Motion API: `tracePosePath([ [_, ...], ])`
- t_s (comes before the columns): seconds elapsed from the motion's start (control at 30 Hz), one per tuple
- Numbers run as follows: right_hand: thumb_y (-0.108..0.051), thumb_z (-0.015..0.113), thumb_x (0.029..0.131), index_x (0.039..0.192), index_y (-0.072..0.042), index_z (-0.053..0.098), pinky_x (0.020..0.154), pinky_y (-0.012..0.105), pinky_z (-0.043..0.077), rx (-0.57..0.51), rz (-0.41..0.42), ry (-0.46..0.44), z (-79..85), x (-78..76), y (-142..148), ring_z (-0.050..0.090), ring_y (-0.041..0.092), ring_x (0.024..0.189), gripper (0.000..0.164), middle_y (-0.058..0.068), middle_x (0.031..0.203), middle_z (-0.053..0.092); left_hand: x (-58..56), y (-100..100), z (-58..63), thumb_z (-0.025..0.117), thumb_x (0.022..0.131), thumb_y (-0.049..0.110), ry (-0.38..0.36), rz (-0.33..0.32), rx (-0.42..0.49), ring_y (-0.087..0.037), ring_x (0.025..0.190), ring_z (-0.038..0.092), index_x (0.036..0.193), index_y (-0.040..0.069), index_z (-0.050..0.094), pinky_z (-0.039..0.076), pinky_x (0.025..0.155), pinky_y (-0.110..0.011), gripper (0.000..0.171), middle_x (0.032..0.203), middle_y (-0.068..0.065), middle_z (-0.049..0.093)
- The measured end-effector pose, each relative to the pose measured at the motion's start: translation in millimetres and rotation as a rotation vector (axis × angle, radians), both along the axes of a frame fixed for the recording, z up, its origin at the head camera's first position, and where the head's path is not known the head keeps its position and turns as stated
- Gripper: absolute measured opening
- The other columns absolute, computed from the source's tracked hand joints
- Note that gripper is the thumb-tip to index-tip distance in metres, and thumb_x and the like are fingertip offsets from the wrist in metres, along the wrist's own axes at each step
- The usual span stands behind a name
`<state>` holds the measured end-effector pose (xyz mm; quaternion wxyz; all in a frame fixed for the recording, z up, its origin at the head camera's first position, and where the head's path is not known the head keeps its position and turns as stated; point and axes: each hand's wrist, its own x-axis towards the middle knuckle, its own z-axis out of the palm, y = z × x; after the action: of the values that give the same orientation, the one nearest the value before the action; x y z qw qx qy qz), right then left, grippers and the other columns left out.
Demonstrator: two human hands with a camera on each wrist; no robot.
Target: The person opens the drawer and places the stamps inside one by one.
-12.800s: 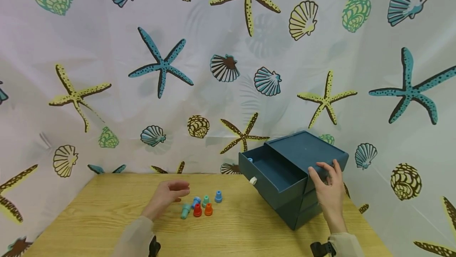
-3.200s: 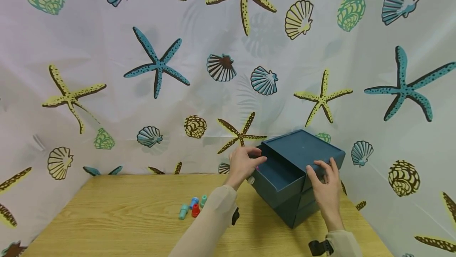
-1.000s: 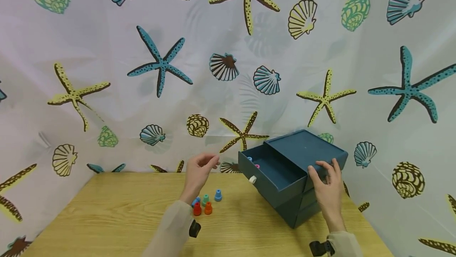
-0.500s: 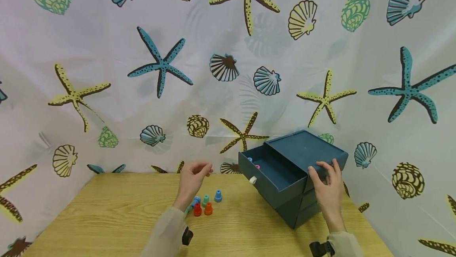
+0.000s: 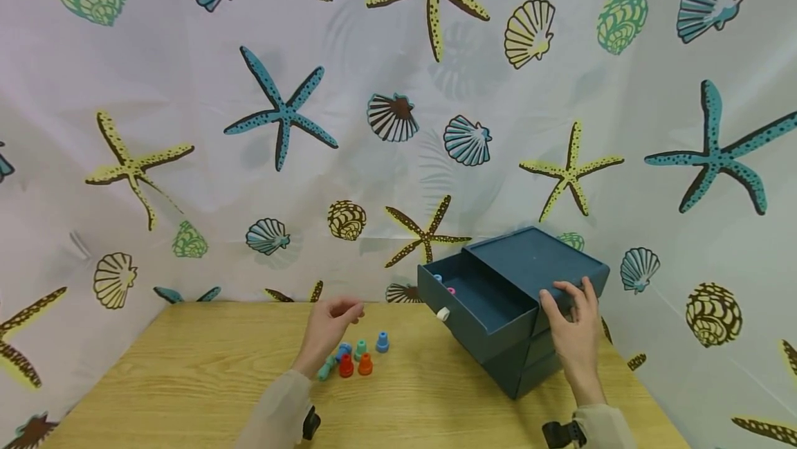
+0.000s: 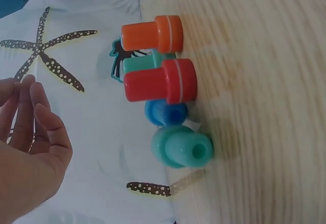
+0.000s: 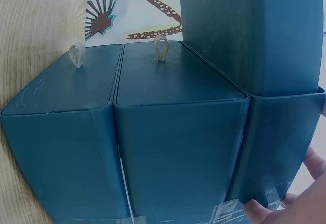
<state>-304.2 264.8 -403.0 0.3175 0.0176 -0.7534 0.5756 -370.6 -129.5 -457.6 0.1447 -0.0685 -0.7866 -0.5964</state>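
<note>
My left hand (image 5: pixel 330 328) hangs above the table beside a cluster of toy stamps, its fingers loosely bent and holding nothing. In that cluster are a red stamp (image 5: pixel 346 366), an orange stamp (image 5: pixel 365 364), two teal ones and two blue ones; the left wrist view shows a teal stamp (image 6: pixel 183 147) tipped over. My right hand (image 5: pixel 575 328) grips the near end of a dark blue drawer cabinet (image 5: pixel 535 262), thumb and fingers spread across its top tier. Its top drawer (image 5: pixel 479 297) is pulled out, with a blue ring-shaped end (image 5: pixel 438 277) and a pink one (image 5: pixel 451 290) showing inside.
The wooden table (image 5: pixel 205 366) runs back to a white curtain (image 5: pixel 373 179) printed with shells and starfish. A white loop pull (image 5: pixel 443 314) sticks out from the drawer front. Two lower drawers with loop pulls (image 7: pixel 161 47) are pushed in.
A pink piece has appeared in the drawer since 12.8 s ago. My left hand was over the drawer 3.2 s ago and has come back left and down toward the stamps. The right hand keeps its place.
</note>
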Motion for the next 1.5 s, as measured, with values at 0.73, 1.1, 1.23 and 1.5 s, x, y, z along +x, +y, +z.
tracePosePath([
  [0.73,-0.034,0.067,0.094,0.127,-0.006,0.058,0.119,0.057,0.018,0.002,-0.017,-0.008,-0.2,-0.9,0.2,0.008,0.033,0.152,0.044,0.005,0.166,0.006,2.3,-40.9,-21.3,0.070,0.091,0.015,-0.258,-0.122,-0.049,-0.022,0.093,0.066,0.110,0.006,0.072,0.051,0.073,-0.034,0.022,0.111,-0.012,0.072],
  [1.1,-0.033,0.065,0.095,0.128,-0.006,0.057,0.119,0.056,0.019,0.008,0.006,0.000,0.5,-0.4,-0.2,0.007,0.033,0.152,0.043,0.005,0.166,0.005,0.6,-62.3,-33.0,0.069,0.091,0.014,-0.339,-0.166,-0.087,-0.018,0.098,0.065,0.119,0.003,0.068,0.053,0.081,-0.042,0.031,0.118,-0.011,0.069],
  [1.23,-0.032,0.064,0.096,0.128,-0.005,0.057,0.119,0.056,0.019,0.007,0.014,-0.001,-0.5,-0.3,-0.3,0.007,0.034,0.152,0.043,0.006,0.166,0.005,1.1,-67.8,-36.5,0.070,0.089,0.010,-0.392,-0.178,-0.125,-0.019,0.098,0.063,0.120,0.001,0.067,0.053,0.080,-0.039,0.033,0.117,-0.012,0.069],
  [1.5,-0.031,0.064,0.096,0.128,-0.005,0.057,0.119,0.056,0.019,-0.004,0.022,0.004,-2.2,-0.1,0.8,0.007,0.033,0.152,0.042,0.004,0.166,0.004,-0.7,-69.6,-39.3,0.071,0.086,0.007,-0.443,-0.183,-0.177,-0.020,0.092,0.060,0.118,0.002,0.068,0.051,0.073,-0.037,0.032,0.113,-0.011,0.067],
])
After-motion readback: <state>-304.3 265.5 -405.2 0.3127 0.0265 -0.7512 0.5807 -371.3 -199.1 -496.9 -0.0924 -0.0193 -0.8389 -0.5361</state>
